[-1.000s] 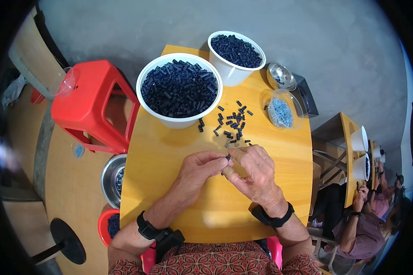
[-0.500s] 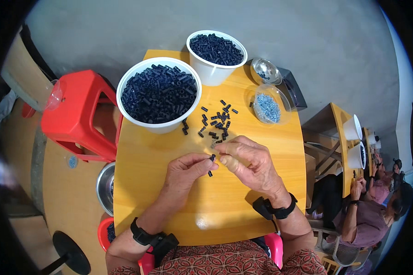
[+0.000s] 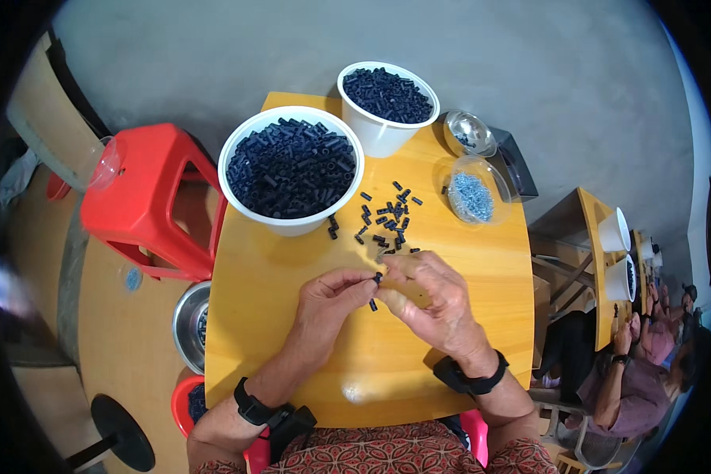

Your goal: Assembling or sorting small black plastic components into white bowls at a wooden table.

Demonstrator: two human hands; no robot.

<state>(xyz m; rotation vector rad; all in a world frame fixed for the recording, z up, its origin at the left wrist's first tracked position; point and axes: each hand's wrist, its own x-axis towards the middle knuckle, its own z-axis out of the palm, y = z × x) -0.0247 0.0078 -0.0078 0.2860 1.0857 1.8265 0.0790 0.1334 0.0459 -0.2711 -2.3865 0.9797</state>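
Note:
My left hand (image 3: 329,304) is closed, thumb and forefinger pinching a short black plastic tube (image 3: 378,278). Another black tube (image 3: 374,304) shows just below those fingertips. Against the pinched tube's right side is my right hand (image 3: 438,304), its thumb and fingers curled in. Whatever lies between the right fingertips is too small to make out. Several tiny silvery pieces (image 3: 381,254) lie just beyond the right forefinger. A loose scatter of black tubes (image 3: 391,217) is spread on the wooden table (image 3: 276,316) beyond both hands.
Two white buckets (image 3: 233,193) (image 3: 375,142) full of black tubes stand at the back. Behind right are a clear tub (image 3: 472,197) of small silvery-blue parts, a metal bowl (image 3: 470,133) and a black tray (image 3: 513,166). A red stool (image 3: 138,197) stands left; co-workers (image 3: 628,395) sit right.
The whole view has shifted, so the table and buckets appear a little farther right and lower. My right thumb and fingertips have come closer to the tube in my left hand.

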